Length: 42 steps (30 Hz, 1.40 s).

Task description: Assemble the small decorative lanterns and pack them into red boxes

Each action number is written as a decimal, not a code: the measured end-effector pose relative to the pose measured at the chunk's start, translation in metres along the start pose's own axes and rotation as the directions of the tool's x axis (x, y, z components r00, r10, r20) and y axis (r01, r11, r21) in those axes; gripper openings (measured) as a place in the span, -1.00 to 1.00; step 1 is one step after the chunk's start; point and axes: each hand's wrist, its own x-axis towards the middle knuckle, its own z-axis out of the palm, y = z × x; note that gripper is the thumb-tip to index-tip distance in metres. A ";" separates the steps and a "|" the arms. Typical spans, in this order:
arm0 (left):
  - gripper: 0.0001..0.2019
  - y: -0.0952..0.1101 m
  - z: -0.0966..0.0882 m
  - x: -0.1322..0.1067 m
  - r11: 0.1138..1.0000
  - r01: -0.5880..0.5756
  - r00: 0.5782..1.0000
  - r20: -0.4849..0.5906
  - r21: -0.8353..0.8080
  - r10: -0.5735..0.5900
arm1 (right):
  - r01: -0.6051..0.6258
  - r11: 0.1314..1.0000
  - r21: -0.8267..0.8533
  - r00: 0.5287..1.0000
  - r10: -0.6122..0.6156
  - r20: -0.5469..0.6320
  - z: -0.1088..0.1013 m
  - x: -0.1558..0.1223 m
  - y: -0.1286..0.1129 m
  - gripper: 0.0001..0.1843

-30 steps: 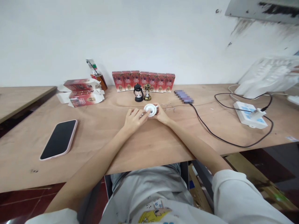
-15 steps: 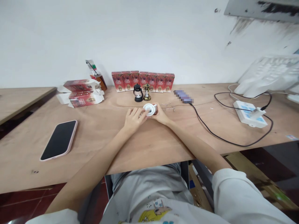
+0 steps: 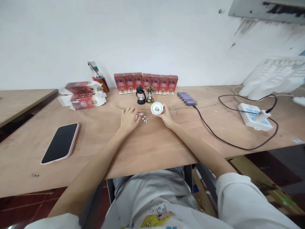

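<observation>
Right hand: The person's right hand [image 3: 166, 117] grips a white round piece [image 3: 157, 108] above the table [image 3: 152, 149], fingers and thumb clamped on its side.
White round piece: Its open face tilts toward the camera, with small dark-and-pale details at its centre, too small to make out.
Left hand: The left hand [image 3: 129, 120] rests low at the tabletop, fingers slightly bent; whether they pinch the pale scrap [image 3: 141, 114] at their tips, one cannot tell.
Small discs: A handful of small discs [image 3: 145, 119] lies scattered between the two hands, nearer the left.
Lanterns: A black lantern [image 3: 141, 97] and a bronze-coloured lantern [image 3: 150, 95] stand upright side by side beyond the hands.
Wire pieces: Thin bent wires [image 3: 173, 109] lie just beside the right hand.
Backdrop: Seven red boxes [image 3: 145, 79] line the wall.
</observation>
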 end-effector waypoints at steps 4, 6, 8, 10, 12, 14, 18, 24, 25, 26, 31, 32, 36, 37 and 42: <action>-0.72 -0.018 -0.001 0.003 0.994 0.107 0.985 0.142 -0.028 -0.102 | 0.031 0.999 -0.032 0.998 -0.029 0.050 -0.001 0.000 0.000 -0.33; -0.72 -0.025 0.000 0.004 0.991 0.118 0.973 0.208 -0.067 -0.102 | 0.050 0.998 -0.043 0.996 -0.046 0.079 0.000 0.000 0.001 -0.33; -0.72 -0.030 0.001 0.005 0.989 0.095 0.958 0.280 -0.114 -0.059 | 0.066 0.997 -0.041 0.993 -0.062 0.096 0.000 -0.001 0.001 -0.32; -0.70 -0.033 0.002 0.005 0.987 0.050 0.944 0.330 -0.154 0.003 | 0.079 0.996 -0.037 0.992 -0.075 0.106 0.001 -0.001 0.001 -0.30; -0.67 -0.035 0.004 0.006 0.985 0.001 0.936 0.348 -0.172 0.060 | 0.086 0.995 -0.042 0.990 -0.080 0.116 0.001 -0.001 0.001 -0.29; -0.67 -0.036 0.005 0.006 0.984 -0.033 0.932 0.351 -0.173 0.093 | 0.085 0.995 -0.046 0.989 -0.079 0.124 0.001 -0.001 0.001 -0.29; -0.69 -0.037 0.007 0.005 0.984 -0.066 0.934 0.338 -0.166 0.120 | 0.082 0.996 -0.034 0.989 -0.077 0.128 0.001 -0.001 0.002 -0.30; -0.77 -0.038 0.011 0.006 0.979 -0.072 0.960 0.253 -0.188 0.119 | 0.049 0.999 -0.016 0.992 -0.047 0.117 0.001 0.000 0.002 -0.30; -0.79 -0.038 0.012 0.006 0.975 -0.076 0.964 0.235 -0.207 0.125 | 0.045 0.999 -0.016 0.992 -0.042 0.117 0.001 0.000 0.001 -0.30; -0.81 -0.039 0.013 0.006 0.969 -0.081 0.966 0.220 -0.234 0.134 | 0.041 0.999 -0.016 0.993 -0.039 0.116 0.001 0.000 0.001 -0.29; -0.80 -0.033 0.010 0.007 0.891 -0.121 0.982 0.081 -0.438 0.173 | 0.024 1.000 -0.016 0.993 -0.021 0.120 0.002 -0.001 -0.002 -0.30; -0.79 -0.029 0.008 0.006 0.869 -0.117 0.988 0.028 -0.482 0.149 | 0.022 1.000 -0.018 0.992 -0.019 0.122 0.002 -0.001 -0.003 -0.30; -0.74 -0.009 0.002 0.005 0.759 -0.073 0.991 -0.136 -0.647 -0.020 | 0.020 0.999 -0.042 0.990 -0.014 0.140 0.004 -0.002 -0.003 -0.30; -0.74 -0.004 0.002 0.004 0.724 -0.075 0.988 -0.148 -0.686 -0.037 | 0.020 0.999 -0.047 0.989 -0.013 0.148 0.004 -0.003 -0.002 -0.29; -0.72 0.017 0.005 -0.002 0.556 -0.034 0.994 -0.087 -0.830 -0.069 | 0.020 0.997 -0.076 0.981 -0.004 0.194 0.002 -0.003 -0.001 -0.30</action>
